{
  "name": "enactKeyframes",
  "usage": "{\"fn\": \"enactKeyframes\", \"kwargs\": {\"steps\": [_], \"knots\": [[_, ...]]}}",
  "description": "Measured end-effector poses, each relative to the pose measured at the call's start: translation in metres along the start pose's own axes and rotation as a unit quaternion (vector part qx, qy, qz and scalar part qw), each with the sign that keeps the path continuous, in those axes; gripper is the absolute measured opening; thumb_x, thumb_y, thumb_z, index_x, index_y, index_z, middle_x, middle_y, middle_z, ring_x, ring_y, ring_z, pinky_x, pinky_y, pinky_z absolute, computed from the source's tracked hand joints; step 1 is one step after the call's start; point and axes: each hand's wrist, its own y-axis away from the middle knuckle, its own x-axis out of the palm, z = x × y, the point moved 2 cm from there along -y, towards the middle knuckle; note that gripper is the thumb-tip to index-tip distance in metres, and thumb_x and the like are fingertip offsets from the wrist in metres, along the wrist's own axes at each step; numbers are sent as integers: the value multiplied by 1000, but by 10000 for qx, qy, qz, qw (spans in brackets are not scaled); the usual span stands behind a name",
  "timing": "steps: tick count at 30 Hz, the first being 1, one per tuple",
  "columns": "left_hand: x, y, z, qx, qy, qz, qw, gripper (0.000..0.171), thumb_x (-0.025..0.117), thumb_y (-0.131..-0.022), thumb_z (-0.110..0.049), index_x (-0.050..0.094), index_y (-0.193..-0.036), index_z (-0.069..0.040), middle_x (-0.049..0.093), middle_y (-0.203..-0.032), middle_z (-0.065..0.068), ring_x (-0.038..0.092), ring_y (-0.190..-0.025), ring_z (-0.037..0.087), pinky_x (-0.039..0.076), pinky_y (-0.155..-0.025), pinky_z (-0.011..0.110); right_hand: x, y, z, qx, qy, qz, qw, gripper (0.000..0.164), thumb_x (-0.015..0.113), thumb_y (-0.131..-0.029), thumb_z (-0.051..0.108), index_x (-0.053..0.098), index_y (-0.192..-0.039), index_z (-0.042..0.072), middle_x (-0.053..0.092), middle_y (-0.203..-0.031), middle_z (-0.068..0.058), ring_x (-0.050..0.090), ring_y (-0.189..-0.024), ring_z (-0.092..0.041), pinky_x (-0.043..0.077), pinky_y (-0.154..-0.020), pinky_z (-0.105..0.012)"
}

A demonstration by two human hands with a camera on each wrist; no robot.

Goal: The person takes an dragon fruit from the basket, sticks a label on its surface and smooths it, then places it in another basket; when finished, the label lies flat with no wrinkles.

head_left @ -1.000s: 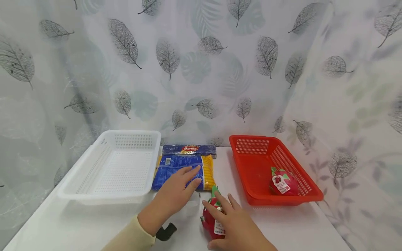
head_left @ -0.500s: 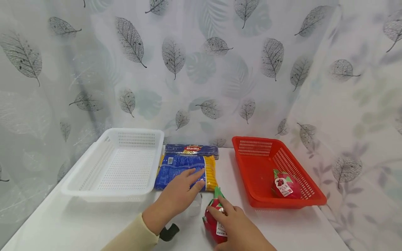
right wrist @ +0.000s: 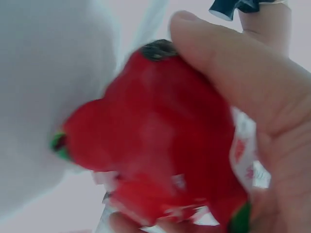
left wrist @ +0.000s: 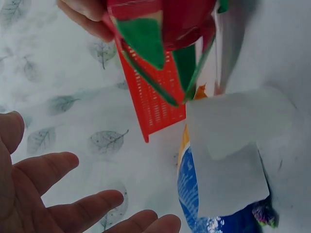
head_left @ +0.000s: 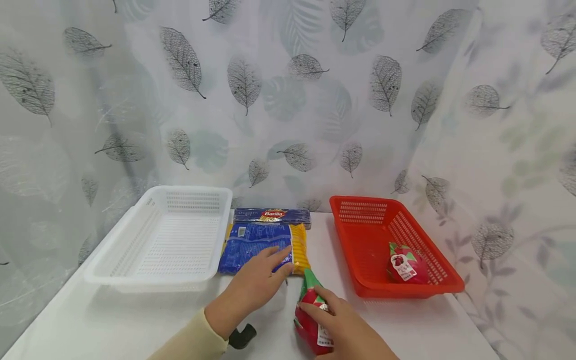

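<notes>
My right hand (head_left: pixel 348 325) grips a red dragon fruit (head_left: pixel 307 325) with green leaf tips and a white label, low in the middle of the head view. In the right wrist view, thumb and fingers curl round the fruit (right wrist: pixel 155 121). My left hand (head_left: pixel 257 281) hangs to its left with fingers spread and nothing in them, overlapping a blue and yellow pasta bag (head_left: pixel 256 242). A whitish translucent object (left wrist: pixel 228 155) stands near the left hand, mostly hidden by it in the head view; I cannot tell its kind.
Left stands a white basket (head_left: pixel 155 280). On the right, a red basket (head_left: pixel 360 240) holds another dragon fruit (head_left: pixel 407 265). A blue Barilla spaghetti box (head_left: pixel 272 216) lies behind the bag. A leaf-patterned curtain (head_left: pixel 288 100) hangs behind the white table (head_left: pixel 148 320).
My right hand has gone from spread fingers over the dragon fruit to gripping it, and the fruit has shifted slightly right. The left hand has barely moved.
</notes>
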Motion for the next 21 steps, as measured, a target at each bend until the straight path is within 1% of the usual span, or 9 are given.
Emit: {"fn": "enactKeyframes", "kwargs": {"steps": [6, 8, 10, 11, 13, 15, 17, 18, 21], "knots": [[8, -3, -3, 88, 185, 24, 9998, 61, 43, -107, -67, 48, -160, -38, 51, -164, 7, 48, -151, 37, 45, -116, 68, -21, 33, -7, -547, -45, -595, 9967, 87, 90, -76, 55, 45, -149, 61, 34, -169, 2, 37, -152, -38, 64, -69, -25], [11, -5, -4, 116, 384, 21, 9992, 60, 44, -107, -65, 49, -160, -36, 53, -162, 6, 49, -151, 35, 45, -117, 67, -30, 45, -7, -646, 36, -1078, 9921, 89, 91, -77, 53, 43, -151, 61, 31, -169, 4, 37, -152, -33, 61, -69, -19], [15, -9, -7, 155, 661, 0, 9977, 59, 44, -108, -64, 50, -159, -35, 54, -161, 4, 50, -151, 34, 44, -119, 65, -40, 57, -7, -790, 237, -1749, 9811, 94, 94, -76, 47, 43, -154, 58, 30, -169, 5, 36, -151, -28, 60, -69, -17], [18, -11, -10, 172, 824, 12, 9964, 59, 44, -108, -64, 51, -159, -35, 55, -161, 4, 49, -151, 33, 44, -120, 64, -45, 62, -7, -861, 452, -2126, 9723, 97, 95, -74, 44, 43, -155, 56, 30, -170, 5, 35, -150, -26, 60, -69, -17], [25, -17, -17, 220, 1183, 60, 9927, 58, 45, -108, -63, 51, -159, -35, 55, -161, 3, 49, -151, 33, 43, -121, 63, -58, 71, -8, -1027, 969, -2895, 9467, 103, 99, -69, 36, 46, -157, 49, 30, -170, 1, 33, -149, -23, 63, -69, -21], [36, -25, -28, 212, 1560, 123, 9874, 58, 49, -107, -61, 50, -159, -36, 54, -162, 3, 51, -149, 34, 46, -118, 63, -73, 76, -12, -1310, 1458, -3581, 9129, 108, 103, -63, 28, 51, -157, 38, 34, -169, -6, 35, -148, -26, 67, -69, -30], [49, -32, -41, 118, 1973, 204, 9801, 59, 56, -105, -60, 49, -159, -38, 53, -163, 4, 53, -147, 36, 51, -113, 63, -89, 77, -16, -1460, 1824, -4026, 8851, 109, 105, -59, 27, 54, -156, 31, 37, -167, -11, 38, -146, -30, 68, -70, -39], [57, -36, -48, 35, 2185, 225, 9756, 60, 60, -103, -59, 48, -159, -39, 52, -163, 5, 55, -146, 38, 53, -111, 63, -98, 76, -19, -1568, 1891, -4164, 8754, 107, 105, -59, 27, 56, -154, 28, 38, -165, -13, 40, -144, -33, 69, -71, -43], [80, -47, -66, -296, 2799, 296, 9591, 68, 71, -98, -55, 46, -160, -42, 51, -164, 6, 56, -144, 41, 57, -105, 61, -123, 71, -29, -1920, 2116, -4348, 8540, 85, 91, -77, 48, 60, -152, 23, 43, -163, -18, 47, -140, -38, 68, -78, -46]]}}
